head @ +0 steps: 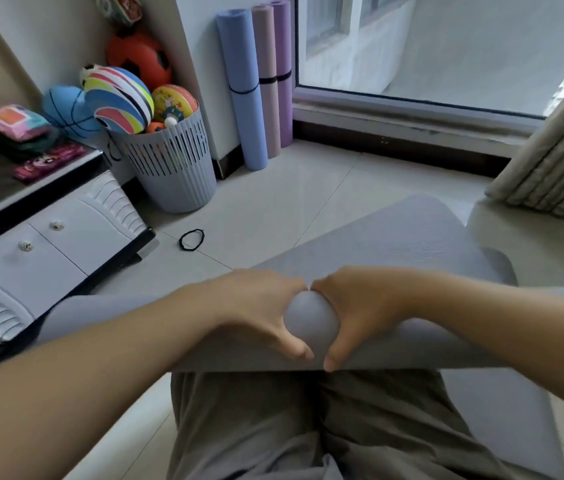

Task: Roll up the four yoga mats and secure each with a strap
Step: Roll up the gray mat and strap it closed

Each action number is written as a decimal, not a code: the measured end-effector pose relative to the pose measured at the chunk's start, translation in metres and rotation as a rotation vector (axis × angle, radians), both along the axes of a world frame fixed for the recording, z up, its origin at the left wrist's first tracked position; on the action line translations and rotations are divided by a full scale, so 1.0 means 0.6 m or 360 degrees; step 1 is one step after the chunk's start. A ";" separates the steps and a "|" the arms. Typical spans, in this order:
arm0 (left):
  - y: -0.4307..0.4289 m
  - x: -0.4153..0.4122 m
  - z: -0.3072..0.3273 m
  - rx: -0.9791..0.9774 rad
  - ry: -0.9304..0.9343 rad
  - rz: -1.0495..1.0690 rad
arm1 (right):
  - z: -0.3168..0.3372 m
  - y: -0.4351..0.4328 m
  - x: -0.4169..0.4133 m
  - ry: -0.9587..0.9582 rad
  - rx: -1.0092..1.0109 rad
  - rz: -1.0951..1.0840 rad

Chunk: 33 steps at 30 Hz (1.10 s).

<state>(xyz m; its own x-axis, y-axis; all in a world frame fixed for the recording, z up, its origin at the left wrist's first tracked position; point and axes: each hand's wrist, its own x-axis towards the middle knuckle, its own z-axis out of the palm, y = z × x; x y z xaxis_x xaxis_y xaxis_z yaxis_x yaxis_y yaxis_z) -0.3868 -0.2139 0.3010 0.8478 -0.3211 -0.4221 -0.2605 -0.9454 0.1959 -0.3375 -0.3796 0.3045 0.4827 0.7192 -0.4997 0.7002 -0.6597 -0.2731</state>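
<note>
Head view, looking down over the lap. Grey mat (pixel 395 244) lies on the tiled floor (pixel 273 188) in front of the person's knees, partly rolled. The rolled part runs left to right across the lower middle of the frame. The flat part stretches away toward the upper right, its far corner rounded. More grey sheet shows at lower right beside the trouser leg (pixel 256 427); how it joins the roll I cannot tell.

Left hand (pixel 266 317) and right hand (pixel 360 313) sit side by side at the middle of the roll. Each is curled round it, thumb on the near side and fingers wrapped over the top to the far side. The two hands touch at the top of the roll, and a bulge of grey shows between them.

Black strap (pixel 191 240) lies loose as a loop on the floor, left of the flat part and well apart from the hands.

Against the far wall, left of the window (pixel 447 46), three rolled mats stand upright, touching: blue mat (pixel 242 109), pink mat (pixel 268 57), purple mat (pixel 284 43). Each has a dark band round its middle.

Left of them is a slatted basket (pixel 173 168) full of balls, then a white cabinet (pixel 48 244) with two knobs. A folded curtain (pixel 557 150) hangs at far right.
</note>
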 end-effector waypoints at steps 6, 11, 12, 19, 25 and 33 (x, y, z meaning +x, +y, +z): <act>0.008 0.021 -0.014 -0.0205 0.0379 0.0084 | -0.016 -0.031 -0.030 -0.0199 0.0149 0.0011; 0.004 0.038 -0.002 -0.0120 0.0497 0.0120 | -0.042 -0.032 -0.042 -0.0485 0.0180 0.0002; 0.005 0.034 -0.003 -0.0141 0.0407 0.0156 | -0.040 -0.030 -0.032 -0.0427 0.0189 -0.0026; -0.001 -0.012 -0.049 0.0196 -0.0444 -0.0062 | -0.028 -0.019 0.014 -0.0089 0.0125 -0.0141; 0.016 0.018 -0.029 -0.0057 -0.0182 0.0071 | -0.064 -0.020 -0.035 -0.0821 0.0303 -0.0039; 0.017 0.000 -0.045 0.0424 -0.1001 0.0043 | -0.051 -0.009 0.023 -0.0887 0.0496 -0.0170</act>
<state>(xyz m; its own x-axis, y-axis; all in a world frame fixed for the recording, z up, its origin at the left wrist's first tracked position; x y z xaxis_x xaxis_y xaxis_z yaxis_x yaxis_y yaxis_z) -0.3868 -0.2039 0.2740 0.9639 -0.2499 0.0916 -0.2244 -0.9481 -0.2254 -0.3236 -0.3847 0.2740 0.6863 0.7238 0.0711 0.7273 -0.6820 -0.0776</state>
